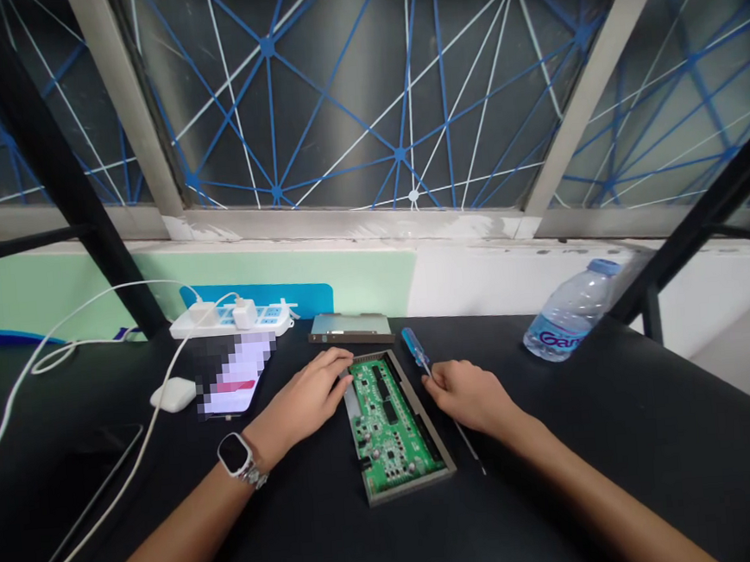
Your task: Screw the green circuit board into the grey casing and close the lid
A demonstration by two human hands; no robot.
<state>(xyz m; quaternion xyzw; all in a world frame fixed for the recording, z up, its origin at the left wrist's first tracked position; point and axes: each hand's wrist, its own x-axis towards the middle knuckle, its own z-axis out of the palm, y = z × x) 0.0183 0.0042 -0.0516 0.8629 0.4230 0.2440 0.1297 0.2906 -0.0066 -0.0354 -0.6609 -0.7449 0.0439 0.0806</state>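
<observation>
A green circuit board [386,419] sits in a shallow grey metal casing [412,487] on the black table. My left hand [312,394] rests at the casing's upper left corner, its fingers stretched out and touching the edge. To the right of the casing, my right hand [471,395] is closed around the shaft of a screwdriver [413,347]. Its blue handle points away from me and its tip toward me, by the table surface. The fingers on the far side of my right hand are hidden.
Behind the casing lies a flat metal cover [351,328]. At left are a phone [243,374], a white earphone case [174,395], a white power strip [274,318] and loose white cables. A water bottle [569,313] stands tilted at right. Black posts rise on both sides.
</observation>
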